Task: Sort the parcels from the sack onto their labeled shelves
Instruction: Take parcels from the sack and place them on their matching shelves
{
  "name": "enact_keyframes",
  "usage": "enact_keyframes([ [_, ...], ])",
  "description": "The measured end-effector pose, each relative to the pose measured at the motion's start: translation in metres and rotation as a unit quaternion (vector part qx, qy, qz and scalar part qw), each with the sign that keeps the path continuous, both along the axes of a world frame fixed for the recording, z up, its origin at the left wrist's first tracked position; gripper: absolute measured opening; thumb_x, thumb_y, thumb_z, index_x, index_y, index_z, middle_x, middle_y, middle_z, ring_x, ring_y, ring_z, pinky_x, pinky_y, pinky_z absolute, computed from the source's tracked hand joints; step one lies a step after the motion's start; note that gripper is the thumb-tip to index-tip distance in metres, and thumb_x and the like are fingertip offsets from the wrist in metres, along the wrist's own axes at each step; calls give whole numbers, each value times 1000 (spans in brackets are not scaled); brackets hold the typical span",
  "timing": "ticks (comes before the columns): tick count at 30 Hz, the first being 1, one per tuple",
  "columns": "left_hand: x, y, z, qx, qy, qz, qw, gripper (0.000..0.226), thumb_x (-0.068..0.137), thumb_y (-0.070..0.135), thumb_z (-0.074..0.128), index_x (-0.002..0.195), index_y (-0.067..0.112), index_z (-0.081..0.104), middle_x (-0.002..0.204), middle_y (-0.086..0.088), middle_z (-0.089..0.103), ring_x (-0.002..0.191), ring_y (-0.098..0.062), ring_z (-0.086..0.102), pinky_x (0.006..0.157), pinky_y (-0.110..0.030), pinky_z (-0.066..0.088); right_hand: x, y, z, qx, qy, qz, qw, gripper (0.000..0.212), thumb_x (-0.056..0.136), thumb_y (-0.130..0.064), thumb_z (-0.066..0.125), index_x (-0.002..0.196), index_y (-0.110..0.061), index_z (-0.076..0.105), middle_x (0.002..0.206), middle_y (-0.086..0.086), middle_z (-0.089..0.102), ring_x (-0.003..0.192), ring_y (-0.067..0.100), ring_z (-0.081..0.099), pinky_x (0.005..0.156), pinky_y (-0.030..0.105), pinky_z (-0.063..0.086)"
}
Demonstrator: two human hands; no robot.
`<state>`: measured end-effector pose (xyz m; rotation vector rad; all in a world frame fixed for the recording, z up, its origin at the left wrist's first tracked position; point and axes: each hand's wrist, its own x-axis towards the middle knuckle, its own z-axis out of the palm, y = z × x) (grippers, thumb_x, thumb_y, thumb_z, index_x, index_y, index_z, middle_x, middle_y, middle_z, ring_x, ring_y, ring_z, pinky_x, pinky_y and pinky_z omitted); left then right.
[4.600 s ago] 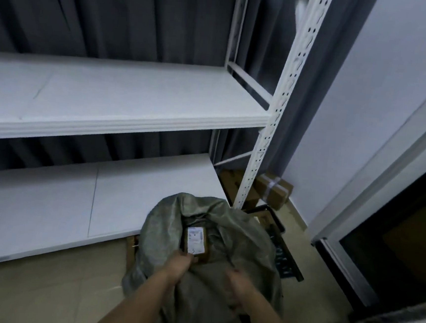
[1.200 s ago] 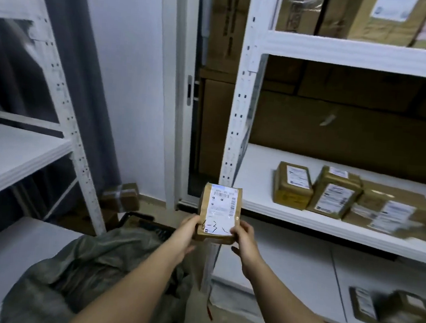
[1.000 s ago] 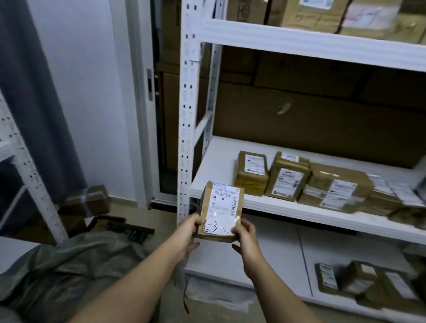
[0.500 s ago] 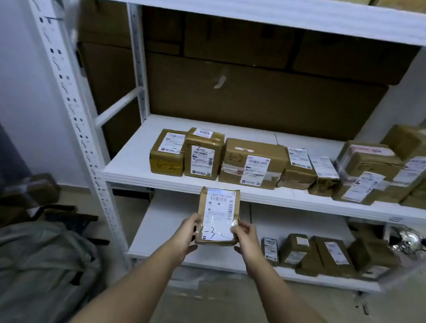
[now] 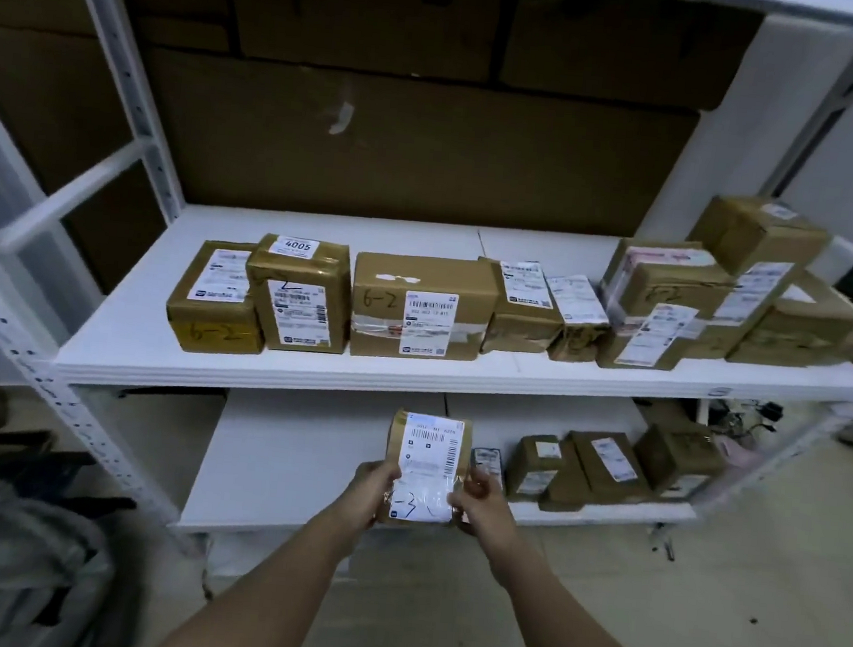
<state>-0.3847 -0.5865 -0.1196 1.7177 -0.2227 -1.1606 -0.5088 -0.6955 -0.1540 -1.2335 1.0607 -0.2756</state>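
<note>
A small brown parcel (image 5: 428, 457) with a white label and a handwritten mark ending in "-3" is held upright in front of the lower shelf (image 5: 288, 466). My left hand (image 5: 368, 491) grips its lower left edge and my right hand (image 5: 483, 501) grips its lower right edge. On the middle shelf (image 5: 307, 369) stand several brown parcels (image 5: 420, 312), some marked "6-2". The lower shelf holds several smaller parcels (image 5: 602, 467) on its right half. The grey sack (image 5: 5, 570) lies on the floor at the bottom left.
White rack uprights (image 5: 128, 54) frame the shelves on the left. Large cardboard sheets (image 5: 419, 147) stand behind the middle shelf. A dark trolley frame (image 5: 40, 465) sits by the sack. Cables and small items (image 5: 746, 413) lie at the right end. Tiled floor (image 5: 699, 605) spreads to the right.
I took the parcel out of the sack and turned right to the filled rack. Since half a second ago the view has closed in and the parcel sits lower, level with the lower shelf.
</note>
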Motion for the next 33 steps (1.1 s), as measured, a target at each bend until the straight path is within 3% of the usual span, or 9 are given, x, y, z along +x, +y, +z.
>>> enact_keyframes([
  [4, -5, -29, -11, 16, 3, -12, 1000, 21, 97, 11, 38, 102, 11, 58, 82, -1, 65, 59, -7, 65, 35, -10, 41, -7, -29, -12, -21, 19, 38, 999, 54, 89, 3, 55, 138, -13, 41, 125, 4, 58, 99, 16, 58, 73, 25, 51],
  [9, -16, -74, -38, 39, 29, 14, 999, 25, 98, 16, 42, 118, 10, 55, 93, -1, 66, 74, -7, 63, 44, -16, 46, -12, -85, -40, -55, 57, 75, 994, 59, 88, 2, 58, 141, -8, 36, 138, 12, 51, 123, 28, 51, 99, 41, 47],
  [11, -19, -94, -59, 36, 35, 40, 998, 22, 98, 18, 43, 115, 13, 56, 98, -3, 68, 78, -10, 65, 49, -18, 48, -11, -108, -60, -61, 60, 100, 991, 56, 88, 2, 59, 139, -6, 38, 137, 13, 51, 123, 27, 50, 101, 42, 45],
  [14, -20, -122, -96, 36, 43, 72, 996, 11, 97, 14, 46, 95, 20, 55, 87, -1, 66, 73, -11, 63, 43, -15, 47, -12, -136, -95, -72, 74, 110, 989, 53, 87, 2, 61, 136, -5, 41, 135, 12, 53, 122, 24, 51, 97, 34, 46],
  [17, -16, -146, -146, 29, 21, 87, 996, 8, 95, 11, 49, 101, 16, 50, 87, 0, 62, 77, -14, 62, 54, -23, 50, -5, -157, -147, -81, 70, 109, 988, 54, 85, 1, 63, 135, -6, 45, 134, 10, 54, 123, 25, 52, 98, 34, 47],
  [22, 1, -174, -256, 10, -23, 59, 998, 23, 96, 6, 48, 117, 11, 54, 89, 1, 64, 77, -11, 61, 58, -17, 49, 16, -190, -247, -117, 59, 120, 984, 37, 82, -3, 69, 118, -8, 61, 111, 6, 67, 108, 24, 63, 84, 28, 51],
  [26, 12, -192, -341, -13, -61, 22, 998, 34, 98, 7, 47, 132, 8, 51, 125, -10, 61, 104, -22, 62, 82, -26, 53, 28, -214, -329, -166, 44, 138, 975, 24, 84, -8, 68, 103, -20, 61, 99, -5, 65, 86, 5, 60, 61, 4, 43],
  [29, 18, -206, -397, -27, -94, 12, 995, 40, 96, 1, 44, 135, 8, 48, 130, -11, 58, 107, -22, 60, 84, -26, 50, 34, -231, -382, -196, 28, 131, 971, 33, 83, -9, 70, 106, -26, 53, 95, -13, 62, 91, 8, 60, 70, 12, 46],
  [33, 24, -224, -455, -40, -114, 18, 992, 42, 92, -6, 41, 132, 6, 48, 125, -11, 59, 106, -23, 58, 86, -28, 48, 38, -249, -441, -225, 23, 123, 966, 45, 83, -16, 72, 124, -15, 53, 105, -8, 64, 96, 9, 60, 86, 25, 49],
])
